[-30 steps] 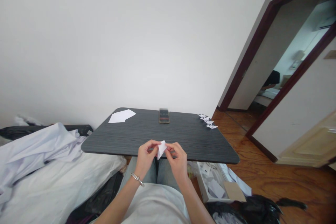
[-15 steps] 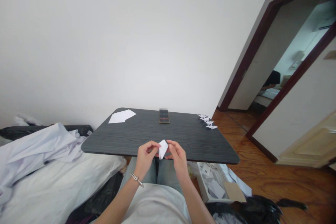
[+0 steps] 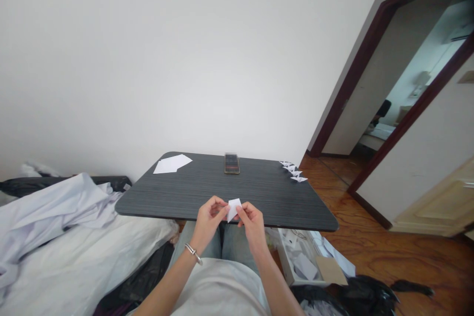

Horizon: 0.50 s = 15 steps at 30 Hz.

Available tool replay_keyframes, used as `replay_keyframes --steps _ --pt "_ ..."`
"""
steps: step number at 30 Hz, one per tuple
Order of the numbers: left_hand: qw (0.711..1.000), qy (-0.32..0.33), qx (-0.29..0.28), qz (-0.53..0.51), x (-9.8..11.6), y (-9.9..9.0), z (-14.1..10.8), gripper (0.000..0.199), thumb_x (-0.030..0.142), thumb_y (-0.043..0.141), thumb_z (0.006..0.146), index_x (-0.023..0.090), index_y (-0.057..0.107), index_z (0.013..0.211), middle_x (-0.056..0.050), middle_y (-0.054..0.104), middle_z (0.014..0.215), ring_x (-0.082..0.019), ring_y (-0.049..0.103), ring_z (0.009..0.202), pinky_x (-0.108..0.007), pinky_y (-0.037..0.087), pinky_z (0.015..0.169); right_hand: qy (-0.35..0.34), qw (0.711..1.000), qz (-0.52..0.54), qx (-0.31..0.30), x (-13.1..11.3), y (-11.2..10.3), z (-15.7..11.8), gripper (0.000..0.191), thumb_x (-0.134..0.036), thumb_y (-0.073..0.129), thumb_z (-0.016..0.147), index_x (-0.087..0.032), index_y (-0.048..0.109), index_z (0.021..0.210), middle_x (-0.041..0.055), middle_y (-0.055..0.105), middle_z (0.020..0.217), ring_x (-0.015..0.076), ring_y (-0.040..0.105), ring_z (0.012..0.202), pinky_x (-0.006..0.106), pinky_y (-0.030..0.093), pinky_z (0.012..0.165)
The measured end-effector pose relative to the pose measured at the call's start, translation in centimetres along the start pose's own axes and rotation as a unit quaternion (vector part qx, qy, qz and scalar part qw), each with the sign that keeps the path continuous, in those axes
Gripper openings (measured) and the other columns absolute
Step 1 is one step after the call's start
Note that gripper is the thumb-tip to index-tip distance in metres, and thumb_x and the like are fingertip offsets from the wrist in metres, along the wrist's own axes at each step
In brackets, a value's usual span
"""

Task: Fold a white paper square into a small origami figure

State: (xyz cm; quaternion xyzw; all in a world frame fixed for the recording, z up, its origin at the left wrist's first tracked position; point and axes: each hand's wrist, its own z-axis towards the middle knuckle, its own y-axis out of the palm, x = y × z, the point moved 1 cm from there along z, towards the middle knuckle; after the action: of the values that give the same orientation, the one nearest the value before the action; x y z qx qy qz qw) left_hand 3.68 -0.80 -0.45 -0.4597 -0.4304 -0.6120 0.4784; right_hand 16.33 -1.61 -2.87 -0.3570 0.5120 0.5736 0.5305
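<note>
Between my two hands is a small piece of folded white paper (image 3: pixel 233 207), held over the near edge of the dark table (image 3: pixel 207 185). My left hand (image 3: pixel 212 215) pinches its left side between thumb and fingers. On the opposite side my right hand (image 3: pixel 251 217) grips it, the thumb lying across the paper's face. Fingertips cover part of the folds. Several small folded paper cranes (image 3: pixel 296 174) stand in a row at the table's right end. Flat white paper sheets (image 3: pixel 172 164) lie overlapped at the far left.
A phone (image 3: pixel 232 165) stands at the back middle of the table, near the white wall. White cloth (image 3: pixel 62 207) is heaped on the left. Right of my legs sits an open white box (image 3: pixel 292 261) with papers, beside black plastic bags (image 3: pixel 366 294). A doorway opens at right.
The folded paper has turned from a tall diamond to a shorter, tilted shape. My right thumb has moved onto its face, and the split lower points no longer show.
</note>
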Motion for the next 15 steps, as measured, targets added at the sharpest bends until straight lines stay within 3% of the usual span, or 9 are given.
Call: replay_keyframes --steps 5,10,15 --pt "1.000 -0.006 -0.010 0.024 -0.38 -0.24 0.23 0.021 0.028 0.061 0.069 0.013 0.057 0.084 -0.002 0.062 0.066 -0.012 0.056 0.059 -0.022 0.045 0.057 -0.003 1.000 -0.002 -0.008 -0.07 0.14 -0.04 0.022 -0.035 0.059 0.072 -0.015 0.058 0.065 -0.0013 0.054 0.053 0.0099 0.049 0.049 0.018 0.038 0.041" --pt "0.999 0.004 -0.013 0.046 -0.59 -0.42 0.41 0.019 0.031 0.059 0.071 0.012 0.061 0.073 -0.002 0.061 0.065 -0.012 0.054 0.058 -0.022 0.043 0.056 0.004 1.000 -0.013 -0.016 0.06 0.16 0.03 0.020 -0.035 0.061 0.069 -0.015 0.058 0.071 0.0004 0.056 0.056 0.0110 0.050 0.051 0.018 0.038 0.040" --pt "0.998 -0.002 -0.024 0.065 -0.42 -0.34 0.29 0.022 0.033 0.056 0.073 0.012 0.062 0.073 -0.002 0.061 0.064 -0.012 0.053 0.058 -0.021 0.042 0.056 0.002 1.000 -0.031 -0.003 0.39 0.01 0.11 0.024 -0.037 0.060 0.070 -0.015 0.054 0.060 -0.0020 0.051 0.049 0.0092 0.045 0.045 0.018 0.034 0.039"
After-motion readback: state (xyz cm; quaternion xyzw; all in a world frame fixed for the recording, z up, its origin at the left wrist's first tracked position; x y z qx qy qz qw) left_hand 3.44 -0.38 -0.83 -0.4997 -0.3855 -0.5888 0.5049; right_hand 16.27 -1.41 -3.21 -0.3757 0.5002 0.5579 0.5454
